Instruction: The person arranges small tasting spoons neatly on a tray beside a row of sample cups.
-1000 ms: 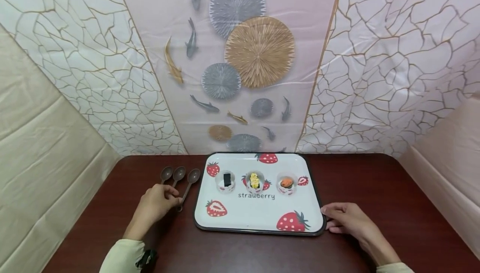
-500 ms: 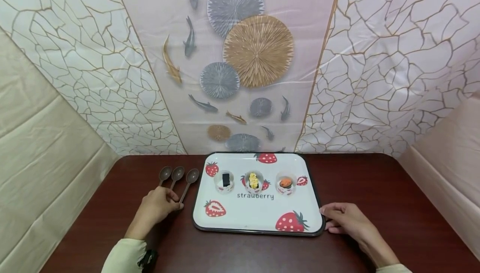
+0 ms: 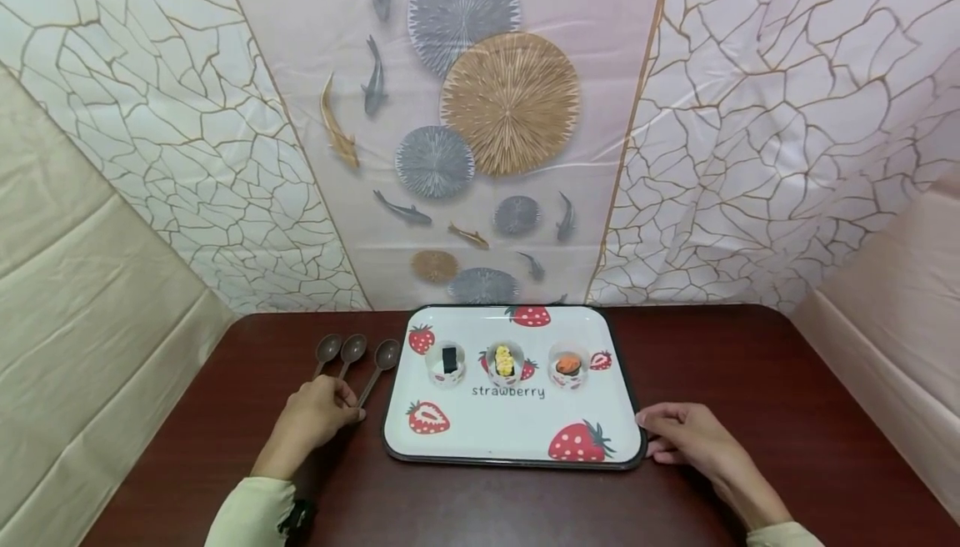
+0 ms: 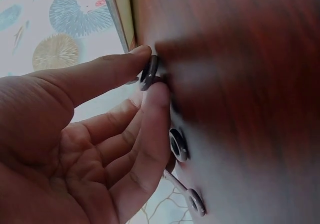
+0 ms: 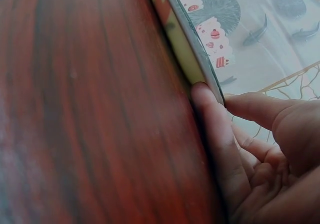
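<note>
Between the thumb and index fingertip of my left hand, the ring end of a grey-brown spoon is pinched; the left wrist view shows the ring up close. Two more spoons lie just left of it, their handles partly hidden by the hand in the head view. My right hand grips the dark rim of a white strawberry-print tray near its front right corner, thumb on the rim and finger against the side. Three small cups stand on the tray, holding a black piece, a yellow-topped piece and an orange-topped piece.
The dark red-brown table extends on both sides of the tray. A patterned cloth backdrop rises behind the table's far edge. Beige panels flank it.
My left fingertips have shifted slightly onto the rightmost spoon's handle end, which showed beneath them a second ago. My right hand stays at the tray rim. The head view has shifted slightly.
</note>
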`<action>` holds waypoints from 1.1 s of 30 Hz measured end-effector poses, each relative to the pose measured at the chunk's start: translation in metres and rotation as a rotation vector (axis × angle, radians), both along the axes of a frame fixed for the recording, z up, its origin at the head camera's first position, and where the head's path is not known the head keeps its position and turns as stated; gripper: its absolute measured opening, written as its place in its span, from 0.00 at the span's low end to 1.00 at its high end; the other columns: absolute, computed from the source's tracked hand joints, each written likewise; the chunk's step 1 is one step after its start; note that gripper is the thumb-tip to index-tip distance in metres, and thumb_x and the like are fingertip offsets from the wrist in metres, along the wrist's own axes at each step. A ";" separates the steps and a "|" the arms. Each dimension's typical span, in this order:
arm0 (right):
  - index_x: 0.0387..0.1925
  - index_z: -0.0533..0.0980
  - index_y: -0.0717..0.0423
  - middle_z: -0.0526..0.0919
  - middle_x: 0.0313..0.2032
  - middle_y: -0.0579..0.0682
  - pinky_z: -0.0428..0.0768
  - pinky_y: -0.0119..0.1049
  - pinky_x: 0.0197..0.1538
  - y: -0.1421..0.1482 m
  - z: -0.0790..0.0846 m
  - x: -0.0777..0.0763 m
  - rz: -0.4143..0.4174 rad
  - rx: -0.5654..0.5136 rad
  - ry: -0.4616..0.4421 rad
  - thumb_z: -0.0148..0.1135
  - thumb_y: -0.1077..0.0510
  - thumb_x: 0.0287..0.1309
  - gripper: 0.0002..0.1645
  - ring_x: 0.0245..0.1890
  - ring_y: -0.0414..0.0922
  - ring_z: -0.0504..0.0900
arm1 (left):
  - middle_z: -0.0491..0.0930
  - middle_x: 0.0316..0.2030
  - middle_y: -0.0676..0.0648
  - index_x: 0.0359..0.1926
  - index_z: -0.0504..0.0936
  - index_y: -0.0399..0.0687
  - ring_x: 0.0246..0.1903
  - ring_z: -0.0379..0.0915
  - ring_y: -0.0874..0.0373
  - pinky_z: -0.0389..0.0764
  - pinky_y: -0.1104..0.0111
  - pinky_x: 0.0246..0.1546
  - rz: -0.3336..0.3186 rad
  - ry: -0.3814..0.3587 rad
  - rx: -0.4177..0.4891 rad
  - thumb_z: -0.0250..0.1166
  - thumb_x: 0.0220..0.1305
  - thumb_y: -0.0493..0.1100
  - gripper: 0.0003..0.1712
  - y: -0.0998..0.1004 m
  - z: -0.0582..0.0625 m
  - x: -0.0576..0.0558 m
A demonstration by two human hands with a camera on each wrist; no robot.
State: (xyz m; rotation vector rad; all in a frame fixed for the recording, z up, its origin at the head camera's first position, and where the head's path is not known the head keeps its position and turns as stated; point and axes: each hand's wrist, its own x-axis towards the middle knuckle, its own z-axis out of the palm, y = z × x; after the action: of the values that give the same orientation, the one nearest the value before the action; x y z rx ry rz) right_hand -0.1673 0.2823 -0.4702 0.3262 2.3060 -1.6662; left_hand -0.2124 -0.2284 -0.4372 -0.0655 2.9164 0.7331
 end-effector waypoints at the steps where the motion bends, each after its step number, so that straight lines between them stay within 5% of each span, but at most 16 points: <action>1: 0.53 0.82 0.73 0.88 0.36 0.49 0.89 0.34 0.34 0.000 0.000 0.000 0.000 0.003 0.000 0.61 0.59 0.74 0.19 0.29 0.42 0.87 | 0.79 0.24 0.51 0.29 0.83 0.49 0.27 0.74 0.54 0.74 0.61 0.30 0.000 -0.005 0.001 0.77 0.63 0.45 0.11 0.000 0.000 0.001; 9: 0.53 0.81 0.75 0.87 0.34 0.48 0.89 0.32 0.32 0.001 -0.004 0.001 0.028 -0.026 0.041 0.60 0.60 0.74 0.19 0.28 0.40 0.86 | 0.81 0.21 0.51 0.28 0.84 0.47 0.23 0.77 0.58 0.75 0.65 0.24 0.005 -0.026 0.101 0.76 0.66 0.42 0.11 -0.001 -0.002 0.005; 17: 0.52 0.81 0.75 0.87 0.34 0.48 0.88 0.33 0.31 0.001 -0.006 0.003 0.026 -0.016 0.049 0.59 0.60 0.75 0.19 0.28 0.40 0.86 | 0.85 0.27 0.47 0.36 0.87 0.35 0.26 0.83 0.56 0.88 0.63 0.30 -0.007 -0.095 0.371 0.72 0.68 0.36 0.06 -0.005 -0.008 0.001; 24: 0.52 0.81 0.75 0.88 0.35 0.49 0.88 0.33 0.31 -0.001 -0.002 0.001 0.008 0.012 0.053 0.59 0.60 0.74 0.19 0.28 0.41 0.86 | 0.89 0.35 0.43 0.50 0.83 0.23 0.30 0.84 0.57 0.91 0.64 0.36 -0.016 -0.156 0.638 0.69 0.70 0.34 0.15 -0.008 -0.015 0.000; 33: 0.52 0.80 0.76 0.87 0.35 0.48 0.88 0.34 0.31 0.001 -0.005 0.002 0.055 -0.004 0.071 0.58 0.61 0.75 0.19 0.29 0.42 0.86 | 0.88 0.37 0.43 0.54 0.80 0.19 0.32 0.84 0.60 0.90 0.67 0.36 0.066 -0.183 0.778 0.65 0.74 0.33 0.17 -0.007 -0.019 0.003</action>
State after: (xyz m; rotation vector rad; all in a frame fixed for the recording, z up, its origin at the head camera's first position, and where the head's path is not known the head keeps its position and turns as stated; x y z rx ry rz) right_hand -0.1653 0.2835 -0.4748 0.2036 2.3395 -1.6820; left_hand -0.2094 -0.2354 -0.4566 -0.1364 2.2776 1.6984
